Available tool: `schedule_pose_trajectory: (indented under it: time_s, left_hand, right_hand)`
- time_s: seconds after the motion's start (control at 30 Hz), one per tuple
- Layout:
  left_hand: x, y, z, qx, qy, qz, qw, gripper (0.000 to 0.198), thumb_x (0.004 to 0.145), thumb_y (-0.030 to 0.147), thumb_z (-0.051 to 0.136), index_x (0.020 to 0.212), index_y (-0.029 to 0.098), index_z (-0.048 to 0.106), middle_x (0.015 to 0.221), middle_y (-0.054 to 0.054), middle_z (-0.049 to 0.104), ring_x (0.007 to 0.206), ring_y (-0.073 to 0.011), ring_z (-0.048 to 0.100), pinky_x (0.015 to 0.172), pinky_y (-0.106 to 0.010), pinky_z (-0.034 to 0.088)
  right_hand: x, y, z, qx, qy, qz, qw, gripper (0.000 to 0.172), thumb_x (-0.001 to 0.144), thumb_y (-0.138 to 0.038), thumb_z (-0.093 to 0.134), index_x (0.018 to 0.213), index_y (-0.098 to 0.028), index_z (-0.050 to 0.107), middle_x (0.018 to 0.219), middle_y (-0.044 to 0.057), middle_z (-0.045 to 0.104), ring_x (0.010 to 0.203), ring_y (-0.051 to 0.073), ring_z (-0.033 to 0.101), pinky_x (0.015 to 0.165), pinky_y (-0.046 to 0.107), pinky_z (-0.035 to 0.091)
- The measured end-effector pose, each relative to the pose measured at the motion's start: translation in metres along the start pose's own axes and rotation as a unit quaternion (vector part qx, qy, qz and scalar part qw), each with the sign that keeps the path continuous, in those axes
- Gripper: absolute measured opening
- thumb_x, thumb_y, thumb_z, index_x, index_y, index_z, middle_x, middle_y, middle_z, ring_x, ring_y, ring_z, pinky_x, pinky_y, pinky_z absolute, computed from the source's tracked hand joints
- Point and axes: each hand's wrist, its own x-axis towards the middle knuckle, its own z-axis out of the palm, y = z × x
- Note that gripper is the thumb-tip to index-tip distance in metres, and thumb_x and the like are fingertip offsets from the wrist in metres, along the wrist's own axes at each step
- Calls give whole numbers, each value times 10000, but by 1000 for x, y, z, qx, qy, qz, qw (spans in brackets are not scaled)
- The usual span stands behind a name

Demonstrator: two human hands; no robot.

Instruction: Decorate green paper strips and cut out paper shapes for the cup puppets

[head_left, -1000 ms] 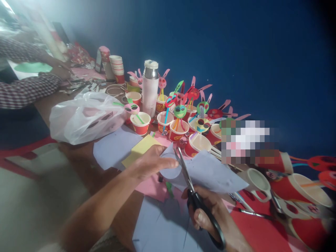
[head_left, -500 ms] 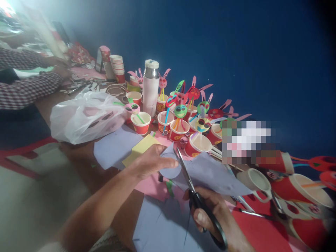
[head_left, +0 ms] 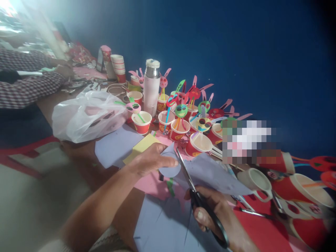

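My left hand [head_left: 154,159] pinches a piece of lavender paper [head_left: 171,170] between thumb and fingers. A circle outline shows on the paper near my thumb, and a wide flap of the sheet stretches right. My right hand [head_left: 215,213] is wrapped round the black handles of a pair of scissors [head_left: 193,183]. The blades point up and left, right beside the circle, at the paper's edge. Beneath both hands lie pink paper [head_left: 149,183] and another lavender sheet [head_left: 157,220]. A yellow sheet [head_left: 140,148] sits just behind my left hand.
Several red-and-white paper cups [head_left: 198,144] with paper faces on straws stand behind my hands. A white flask [head_left: 151,87] and a plastic bag [head_left: 86,117] are farther left. At right are a mug [head_left: 254,182] and red paper [head_left: 258,227]. A person's checked sleeve [head_left: 28,87] shows far left.
Hands, scissors and paper keep almost the same positions. The view has shifted very slightly. At far left, the other person's hand and the pale item by the sleeve have moved a little.
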Motion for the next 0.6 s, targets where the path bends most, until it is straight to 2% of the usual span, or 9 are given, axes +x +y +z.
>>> schedule_pose_trajectory:
  time_s: [0.17,0.33,0.6]
  left_hand:
    - [1,-2,-3,2,-5,-3,1000,169,587,257,696,679,132,631,603,27,568,545,-91,492,545,-218,366]
    - [0,-1,-3,18,-7,2,1000,162,621,254,682,729,135,660,644,22,593,586,-107,518,569,-228,376]
    - [0,1,0,15,-6,10,1000,109,630,248,662,614,146,628,571,46,552,522,-75,458,515,-205,341]
  right_hand:
    - [-1,-4,-3,-14,-16,17,1000,552,731,-728,620,735,-183,527,576,-58,373,485,98,392,455,235,256]
    - [-2,-7,-4,-38,-16,16,999,566,732,-748,595,714,-191,500,578,-57,364,489,105,396,460,242,256]
    - [1,1,-6,-36,-35,-13,999,556,770,-757,540,779,-204,481,615,-33,455,532,122,413,509,260,290]
